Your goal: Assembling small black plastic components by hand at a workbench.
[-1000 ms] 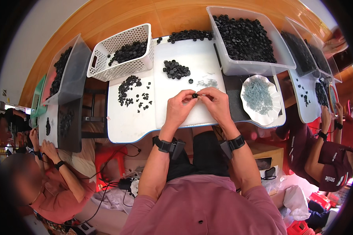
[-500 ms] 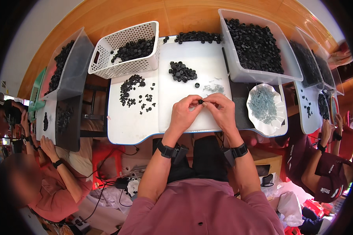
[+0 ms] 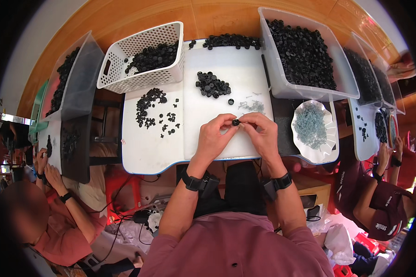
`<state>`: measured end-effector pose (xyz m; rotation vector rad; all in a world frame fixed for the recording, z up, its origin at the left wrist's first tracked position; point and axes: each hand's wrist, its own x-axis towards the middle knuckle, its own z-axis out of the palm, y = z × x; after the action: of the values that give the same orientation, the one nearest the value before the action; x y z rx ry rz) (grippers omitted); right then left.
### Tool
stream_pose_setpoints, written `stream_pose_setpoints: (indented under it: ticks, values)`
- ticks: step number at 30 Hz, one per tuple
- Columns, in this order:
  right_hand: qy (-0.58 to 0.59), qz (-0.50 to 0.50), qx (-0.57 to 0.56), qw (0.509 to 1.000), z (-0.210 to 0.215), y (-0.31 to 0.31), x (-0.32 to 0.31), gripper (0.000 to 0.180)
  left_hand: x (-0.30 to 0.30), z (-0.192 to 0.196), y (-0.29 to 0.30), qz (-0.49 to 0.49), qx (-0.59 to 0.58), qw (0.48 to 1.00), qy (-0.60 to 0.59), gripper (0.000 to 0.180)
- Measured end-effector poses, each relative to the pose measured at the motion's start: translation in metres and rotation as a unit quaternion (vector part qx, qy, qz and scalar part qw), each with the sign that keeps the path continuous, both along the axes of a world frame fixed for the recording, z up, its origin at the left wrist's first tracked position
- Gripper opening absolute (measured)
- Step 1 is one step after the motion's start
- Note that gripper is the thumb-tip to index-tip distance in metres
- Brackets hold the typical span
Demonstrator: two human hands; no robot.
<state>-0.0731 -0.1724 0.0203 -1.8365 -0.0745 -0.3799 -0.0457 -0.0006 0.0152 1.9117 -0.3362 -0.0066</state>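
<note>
A small round black part (image 3: pixel 235 122) is pinched between my two hands above the near edge of the white table (image 3: pixel 164 150). My left hand (image 3: pixel 214 137) grips it by thumb and fingertips from the left, and my right hand (image 3: pixel 263 135) has its fingertips on it from the right. Just beyond my hands lie one loose black cap (image 3: pixel 230 101) and a small scatter of thin silvery pins or screws (image 3: pixel 252 107). Farther off is a pile of black caps (image 3: pixel 211 85). Smaller black pieces (image 3: pixel 148 109) spread over the left side of the table.
A white perforated basket (image 3: pixel 111 83) and a translucent bin (image 3: pixel 305 92) hold black parts. A scalloped white dish (image 3: pixel 329 129) contains many silvery pins or screws. A row of black caps (image 3: pixel 229 41) lines the far edge. Other people work at tables left and right.
Both hands stay together on the black part, with only slight finger shifts. The whole view has tilted a little. The person at left has drawn both hands closer together.
</note>
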Motion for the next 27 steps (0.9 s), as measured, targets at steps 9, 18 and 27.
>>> stream_pose_setpoints:
  ticks: [9,18,27]
  values:
    - [-0.008,-0.01,-0.026,1.0,0.0048,0.0033,0.0,0.011,0.0005,-0.0001,0.0009,-0.007,0.014,0.999,-0.031,0.024]
    - [-0.02,-0.019,-0.027,0.999,0.0043,0.0041,-0.0003,0.01,-0.0008,0.0006,-0.0004,-0.003,-0.002,1.0,-0.012,0.025]
    - [0.002,-0.019,-0.013,1.0,-0.0023,0.0044,0.0002,0.01,0.0014,-0.0055,0.0002,-0.005,0.002,0.999,-0.037,0.027]
